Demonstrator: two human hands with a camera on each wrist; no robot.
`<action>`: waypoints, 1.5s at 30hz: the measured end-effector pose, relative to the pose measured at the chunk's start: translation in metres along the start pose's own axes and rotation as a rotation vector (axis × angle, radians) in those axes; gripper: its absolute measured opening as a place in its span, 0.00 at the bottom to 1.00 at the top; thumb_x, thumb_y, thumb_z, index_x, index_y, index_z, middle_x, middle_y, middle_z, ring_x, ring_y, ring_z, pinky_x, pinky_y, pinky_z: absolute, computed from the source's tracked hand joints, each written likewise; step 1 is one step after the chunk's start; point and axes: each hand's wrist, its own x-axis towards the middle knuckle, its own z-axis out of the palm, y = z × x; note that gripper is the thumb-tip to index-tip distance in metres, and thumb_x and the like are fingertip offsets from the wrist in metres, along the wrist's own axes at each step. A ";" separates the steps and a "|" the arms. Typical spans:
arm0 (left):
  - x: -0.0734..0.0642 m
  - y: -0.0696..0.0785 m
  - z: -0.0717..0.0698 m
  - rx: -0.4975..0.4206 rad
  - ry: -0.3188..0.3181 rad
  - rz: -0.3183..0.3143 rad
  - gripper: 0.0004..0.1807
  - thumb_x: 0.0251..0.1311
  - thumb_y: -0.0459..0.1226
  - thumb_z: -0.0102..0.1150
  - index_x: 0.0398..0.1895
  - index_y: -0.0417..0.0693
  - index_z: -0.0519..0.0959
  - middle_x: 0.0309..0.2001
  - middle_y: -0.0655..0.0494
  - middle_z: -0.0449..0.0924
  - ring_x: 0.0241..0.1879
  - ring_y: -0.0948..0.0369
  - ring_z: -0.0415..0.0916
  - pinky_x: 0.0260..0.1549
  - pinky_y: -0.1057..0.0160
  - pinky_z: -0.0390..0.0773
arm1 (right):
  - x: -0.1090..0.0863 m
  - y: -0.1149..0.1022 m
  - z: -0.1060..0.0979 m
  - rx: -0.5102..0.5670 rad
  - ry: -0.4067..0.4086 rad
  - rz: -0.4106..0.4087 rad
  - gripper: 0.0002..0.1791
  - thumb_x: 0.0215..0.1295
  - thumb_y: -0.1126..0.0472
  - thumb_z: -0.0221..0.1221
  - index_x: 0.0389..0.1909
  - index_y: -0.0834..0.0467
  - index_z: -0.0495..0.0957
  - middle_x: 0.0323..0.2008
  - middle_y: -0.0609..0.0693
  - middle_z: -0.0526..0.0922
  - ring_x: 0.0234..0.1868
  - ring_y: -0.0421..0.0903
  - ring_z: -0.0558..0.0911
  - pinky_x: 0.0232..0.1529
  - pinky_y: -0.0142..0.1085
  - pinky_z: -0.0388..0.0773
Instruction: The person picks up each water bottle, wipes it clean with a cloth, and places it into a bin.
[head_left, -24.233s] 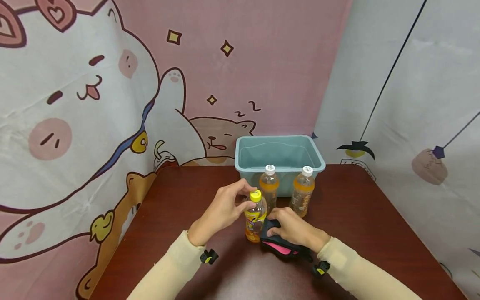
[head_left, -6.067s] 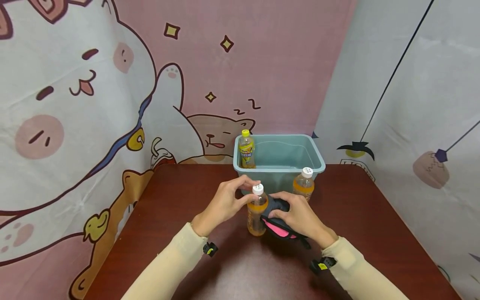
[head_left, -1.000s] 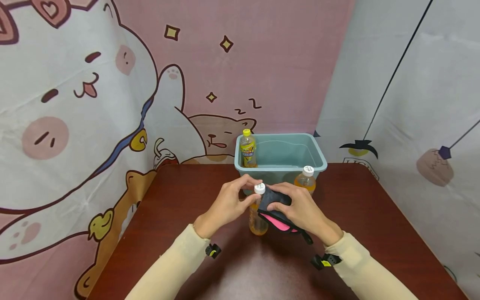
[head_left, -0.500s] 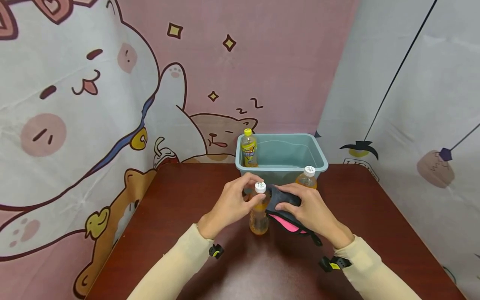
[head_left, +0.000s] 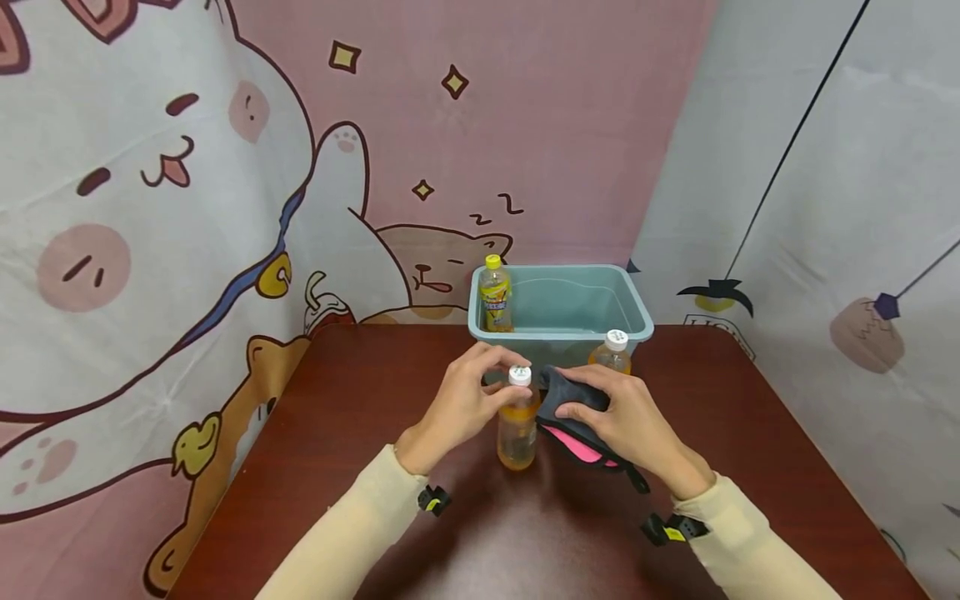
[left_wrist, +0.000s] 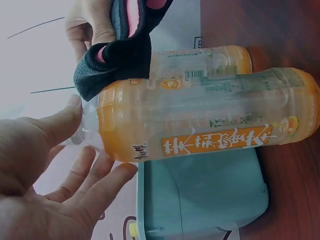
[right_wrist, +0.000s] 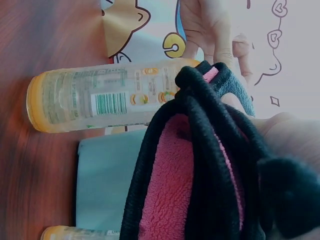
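My left hand [head_left: 465, 398] pinches the neck of a clear plastic bottle [head_left: 517, 442] just below its white cap. The bottle stands upright on the table, with an orange label band and Chinese lettering in the left wrist view. A thick cloth [head_left: 557, 400], dark grey on one side and pink on the other, with black edging, is gripped between the thumb and fingers of my right hand [head_left: 633, 417]. In the left wrist view the folded cloth [left_wrist: 115, 65] lies at the bottle's shoulder; whether it touches is unclear. Part of the cap is hidden by my left fingers.
A blue-green plastic bin [head_left: 562, 337] stands at the table's back, with a yellow-capped bottle [head_left: 495, 300] upright in its left corner. Before its right side stands another white-capped bottle [head_left: 613, 357], partly hidden by my right hand. The dark red table [head_left: 360, 408] meets a printed cloth backdrop.
Over the last second the cloth and my right hand have shifted right, off the bottle's front. Much earlier my left hand held the yellow-capped bottle on the table; now it stands in the bin.
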 end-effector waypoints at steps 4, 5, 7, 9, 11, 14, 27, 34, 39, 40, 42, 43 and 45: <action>-0.001 -0.001 -0.006 -0.003 -0.030 -0.004 0.22 0.68 0.37 0.84 0.63 0.52 0.93 0.57 0.53 0.85 0.61 0.55 0.87 0.57 0.58 0.95 | 0.002 -0.002 0.001 0.015 -0.002 -0.007 0.31 0.65 0.56 0.86 0.68 0.52 0.91 0.57 0.48 0.96 0.49 0.44 0.94 0.52 0.41 0.95; -0.001 -0.002 -0.007 0.003 -0.038 -0.001 0.22 0.68 0.37 0.83 0.64 0.52 0.93 0.57 0.53 0.85 0.60 0.56 0.87 0.56 0.58 0.96 | 0.002 -0.003 0.001 0.017 -0.003 -0.010 0.31 0.64 0.56 0.86 0.68 0.52 0.91 0.57 0.48 0.96 0.50 0.44 0.93 0.52 0.41 0.95; -0.002 -0.003 -0.009 0.017 -0.050 0.011 0.22 0.69 0.37 0.82 0.65 0.53 0.93 0.56 0.54 0.85 0.58 0.57 0.86 0.54 0.58 0.96 | 0.002 -0.004 0.002 0.025 -0.005 -0.013 0.31 0.65 0.56 0.86 0.68 0.51 0.91 0.58 0.47 0.96 0.50 0.44 0.93 0.52 0.40 0.95; -0.003 -0.004 -0.011 0.034 -0.063 0.030 0.22 0.71 0.37 0.81 0.66 0.54 0.93 0.56 0.55 0.86 0.55 0.57 0.85 0.50 0.59 0.95 | 0.003 -0.004 0.003 0.034 -0.007 -0.019 0.31 0.65 0.56 0.86 0.68 0.52 0.91 0.58 0.47 0.96 0.51 0.44 0.93 0.51 0.38 0.94; -0.003 -0.006 -0.012 0.044 -0.075 0.057 0.22 0.72 0.37 0.80 0.67 0.55 0.92 0.56 0.56 0.87 0.53 0.57 0.84 0.45 0.60 0.92 | 0.003 -0.005 0.004 0.045 -0.010 -0.025 0.31 0.65 0.55 0.86 0.69 0.52 0.91 0.59 0.48 0.96 0.50 0.44 0.92 0.48 0.36 0.93; -0.002 -0.009 -0.013 0.047 -0.084 0.099 0.23 0.73 0.36 0.79 0.69 0.55 0.90 0.60 0.57 0.89 0.55 0.57 0.86 0.46 0.64 0.91 | 0.005 -0.008 0.005 0.065 -0.019 -0.028 0.31 0.66 0.55 0.86 0.70 0.53 0.90 0.60 0.49 0.95 0.50 0.43 0.92 0.46 0.35 0.91; 0.000 -0.012 -0.017 0.055 -0.079 0.134 0.21 0.73 0.32 0.78 0.65 0.53 0.89 0.61 0.55 0.93 0.54 0.58 0.89 0.50 0.65 0.92 | 0.019 -0.016 0.013 0.094 -0.023 -0.060 0.32 0.67 0.56 0.85 0.71 0.54 0.89 0.62 0.50 0.95 0.49 0.43 0.93 0.46 0.34 0.93; 0.000 -0.012 -0.020 0.082 -0.108 0.114 0.22 0.73 0.33 0.79 0.67 0.55 0.89 0.61 0.56 0.92 0.57 0.56 0.91 0.48 0.67 0.90 | 0.018 -0.013 0.020 0.079 -0.034 -0.053 0.31 0.67 0.56 0.85 0.70 0.54 0.90 0.63 0.50 0.94 0.52 0.45 0.93 0.49 0.37 0.94; 0.001 -0.012 -0.020 0.076 -0.122 0.121 0.24 0.72 0.32 0.81 0.68 0.56 0.88 0.61 0.57 0.95 0.58 0.57 0.94 0.52 0.58 0.95 | 0.015 -0.013 0.023 0.059 -0.066 -0.041 0.32 0.66 0.56 0.85 0.69 0.56 0.90 0.63 0.51 0.93 0.54 0.46 0.94 0.51 0.40 0.95; 0.001 -0.012 -0.020 0.075 -0.124 0.123 0.24 0.73 0.32 0.81 0.68 0.56 0.87 0.61 0.57 0.95 0.57 0.57 0.94 0.52 0.56 0.95 | 0.014 -0.013 0.023 0.054 -0.071 -0.041 0.32 0.66 0.56 0.85 0.70 0.57 0.90 0.64 0.52 0.93 0.54 0.47 0.94 0.51 0.41 0.96; 0.001 -0.012 -0.020 0.071 -0.127 0.125 0.24 0.73 0.32 0.80 0.69 0.56 0.87 0.61 0.56 0.95 0.57 0.57 0.94 0.52 0.54 0.96 | 0.012 -0.012 0.025 0.046 -0.078 -0.041 0.33 0.66 0.56 0.85 0.71 0.58 0.89 0.65 0.53 0.93 0.55 0.48 0.94 0.52 0.41 0.96; 0.001 -0.011 -0.020 0.069 -0.128 0.124 0.24 0.73 0.32 0.80 0.69 0.55 0.87 0.60 0.56 0.95 0.57 0.57 0.94 0.52 0.53 0.97 | 0.011 -0.012 0.026 0.041 -0.081 -0.042 0.34 0.65 0.56 0.85 0.71 0.58 0.89 0.65 0.53 0.93 0.55 0.48 0.94 0.51 0.41 0.96; 0.001 -0.010 -0.020 0.072 -0.129 0.116 0.24 0.73 0.33 0.80 0.69 0.55 0.87 0.60 0.56 0.95 0.57 0.57 0.94 0.52 0.55 0.96 | 0.008 -0.010 0.028 0.036 -0.083 -0.043 0.35 0.65 0.55 0.85 0.72 0.59 0.88 0.65 0.54 0.93 0.55 0.49 0.94 0.51 0.40 0.96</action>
